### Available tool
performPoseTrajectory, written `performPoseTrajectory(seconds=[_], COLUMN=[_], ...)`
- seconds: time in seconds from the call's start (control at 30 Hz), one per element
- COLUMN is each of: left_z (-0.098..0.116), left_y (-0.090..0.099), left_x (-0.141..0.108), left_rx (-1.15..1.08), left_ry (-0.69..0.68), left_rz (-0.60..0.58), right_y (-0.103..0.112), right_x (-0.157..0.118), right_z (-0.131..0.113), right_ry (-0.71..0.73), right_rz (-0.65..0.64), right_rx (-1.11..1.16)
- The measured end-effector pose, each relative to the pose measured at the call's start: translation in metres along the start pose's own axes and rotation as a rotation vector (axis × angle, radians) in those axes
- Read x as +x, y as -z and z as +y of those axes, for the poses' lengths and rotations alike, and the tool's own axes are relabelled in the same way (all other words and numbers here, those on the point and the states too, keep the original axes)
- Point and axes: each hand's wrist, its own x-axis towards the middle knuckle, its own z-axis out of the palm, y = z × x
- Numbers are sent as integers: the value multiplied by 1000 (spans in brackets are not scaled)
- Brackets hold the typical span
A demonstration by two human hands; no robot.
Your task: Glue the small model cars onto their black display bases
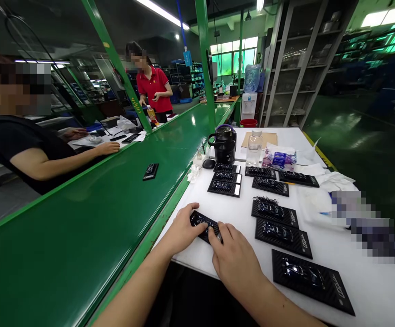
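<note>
At the lower centre of the frame, a small black card [204, 225] is being gripped from both ends: the left hand [184, 231] is being closed over its left end, and the right hand [233, 259] is being pressed on its right end, fingers curled down. The card is being kept flat on the white table [371, 290], close to the near edge. It is being judged light, thin and fairly stiff, with a glossy raised part in the middle that is probably a blister, though the view is too small to be sure; hold is best taken at the flat textured ends or long edges, not on the shiny middle. To the right, three larger black cards [311, 281] are being laid out in a slanting row. Further up, more cards [225, 187] are being stacked before a black jug [224, 144] and a clear bottle [254, 147]. On the green conveyor [81, 236], at centre left, a single card [150, 171] is being carried. At upper left, two other people are being seen at the far side.
</note>
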Motion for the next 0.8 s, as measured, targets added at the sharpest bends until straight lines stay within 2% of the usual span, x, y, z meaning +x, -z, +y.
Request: performPoseTrajectory(seconds=[0.23,0.47,0.57,0.67,0.8], left_z=[6,-2,-3,-1,3], left_y=[-3,4,18,33,42], left_x=[4,-1,0,5,13], left_rx=[50,74,79,132,246], left_ry=[8,-129,-229,-355,-445], left_rz=[7,-33,-111,-240,-334], right_y=[1,3,2,-1,0], right_x=[2,4,2,-3,-10], right_z=[-1,-1,0,0,3], right_ry=[2,5,3,-3,16], right_rz=[-14,-54,-60,-34,86], right_rx=[-10,-20,-18,6,30])
